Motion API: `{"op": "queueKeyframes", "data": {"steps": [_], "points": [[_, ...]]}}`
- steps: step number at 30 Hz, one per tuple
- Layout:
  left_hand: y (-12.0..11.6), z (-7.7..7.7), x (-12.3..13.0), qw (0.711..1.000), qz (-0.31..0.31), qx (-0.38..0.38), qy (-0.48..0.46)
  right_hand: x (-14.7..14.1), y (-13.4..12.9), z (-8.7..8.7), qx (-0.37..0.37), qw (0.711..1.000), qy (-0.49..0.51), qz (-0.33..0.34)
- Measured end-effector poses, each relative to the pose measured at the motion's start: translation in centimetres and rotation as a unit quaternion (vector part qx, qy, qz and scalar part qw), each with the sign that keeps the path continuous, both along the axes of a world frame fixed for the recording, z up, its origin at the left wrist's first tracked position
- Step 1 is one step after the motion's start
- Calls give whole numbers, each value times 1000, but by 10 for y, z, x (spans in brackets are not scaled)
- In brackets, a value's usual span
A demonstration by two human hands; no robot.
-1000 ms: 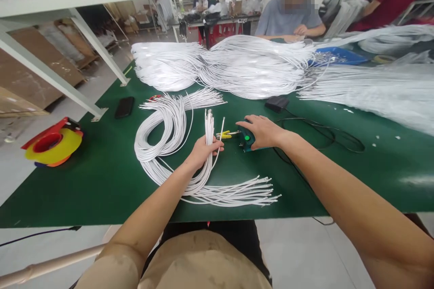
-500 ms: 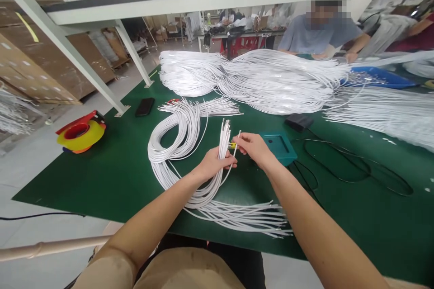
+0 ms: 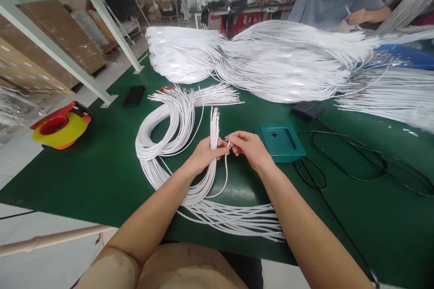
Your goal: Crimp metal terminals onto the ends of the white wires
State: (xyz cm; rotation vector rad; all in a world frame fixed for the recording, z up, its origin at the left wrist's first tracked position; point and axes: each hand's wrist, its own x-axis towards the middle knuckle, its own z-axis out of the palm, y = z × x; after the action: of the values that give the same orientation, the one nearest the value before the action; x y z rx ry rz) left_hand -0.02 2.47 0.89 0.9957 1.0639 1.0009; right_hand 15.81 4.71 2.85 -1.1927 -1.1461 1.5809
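1. White cables fill most of the scene: a heap (image 3: 288, 63) spans the upper middle of the green table (image 3: 111, 167), and a looped bundle (image 3: 183, 121) lies at centre, its lower ends fanning towards the lower middle.
2. Right of centre, the teal box (image 3: 290, 158) sits uncovered. A second ago the right hand (image 3: 249, 146) was on it; now that hand works at the cables, so both hands appear busy with them.
3. Left hand (image 3: 205, 153), mid-frame: fingers and thumb are wrapped firmly around an upright bunch (image 3: 213, 128), whose ends stick up above the fist.
4. Smallest, a single cable (image 3: 226, 167) bows down between the hands. Half a second ago its end stood above the right fingers; now it is lower, and thumb and forefinger seem pinched together on it, beside the left thumb.
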Motion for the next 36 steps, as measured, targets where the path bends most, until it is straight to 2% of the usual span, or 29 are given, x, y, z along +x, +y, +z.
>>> {"op": "queueKeyframes", "data": {"steps": [5, 9, 16, 22, 26, 32, 36], "points": [[-1, -4, 1, 999, 18, -21, -25, -3, -6, -6, 8, 1000, 6, -14], [1, -9, 2, 999, 49, 13, -5, -7, -8, -11, 7, 999, 37, -9], [3, -19, 2, 995, 79, 43, 33, -13, -5, -16, -80, 985, 150, -3], [-2, -7, 8, 999, 12, 41, -29, -9, -5, -12, -104, 986, 131, 0], [-5, 0, 12, 999, 3, 38, 5, -5, -6, -12, -81, 993, 88, 0], [-2, -9, 5, 997, -5, 70, 44, -2, -4, -14, -145, 976, 158, 40], [-1, -12, 1, 996, -7, 79, 42, 0, -3, -14, -145, 971, 185, 53]]}}
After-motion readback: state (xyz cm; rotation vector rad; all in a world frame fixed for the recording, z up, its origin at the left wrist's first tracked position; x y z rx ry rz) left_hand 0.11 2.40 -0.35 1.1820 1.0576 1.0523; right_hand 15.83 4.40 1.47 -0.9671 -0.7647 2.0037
